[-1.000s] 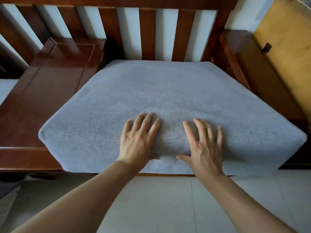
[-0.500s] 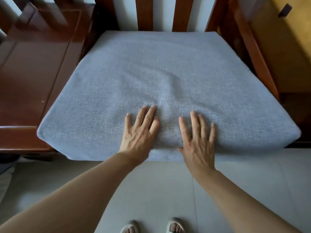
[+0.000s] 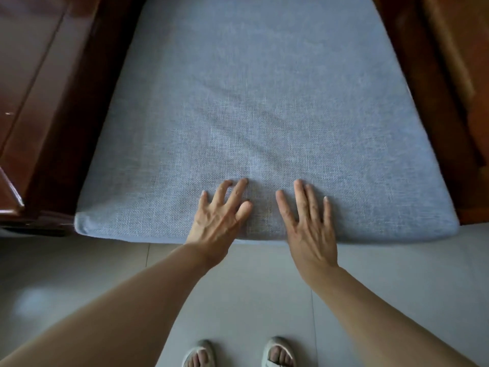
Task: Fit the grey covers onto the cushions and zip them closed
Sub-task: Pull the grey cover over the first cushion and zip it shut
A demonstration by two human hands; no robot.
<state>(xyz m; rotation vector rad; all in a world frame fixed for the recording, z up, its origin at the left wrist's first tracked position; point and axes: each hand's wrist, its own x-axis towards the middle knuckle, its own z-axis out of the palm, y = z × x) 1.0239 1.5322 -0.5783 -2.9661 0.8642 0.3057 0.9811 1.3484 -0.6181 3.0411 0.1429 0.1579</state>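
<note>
A large cushion in a grey woven cover (image 3: 254, 102) lies flat on the seat of a dark wooden chair. My left hand (image 3: 219, 215) rests palm down on the cushion's front edge, fingers spread. My right hand (image 3: 309, 223) lies flat beside it, a little to the right, fingers apart and pointing away from me. Neither hand holds anything. Faint creases run across the cover above my fingers. No zip shows in this view.
A dark wooden armrest (image 3: 39, 88) flanks the cushion on the left and another wooden side (image 3: 444, 102) on the right. Pale floor tiles (image 3: 251, 300) lie below the cushion's front edge. My feet in grey sandals (image 3: 238, 353) stand at the bottom.
The view has tilted down and moved closer, so the chair back has left the frame and my feet show. Both hands have slid toward the cushion's front edge, still flat.
</note>
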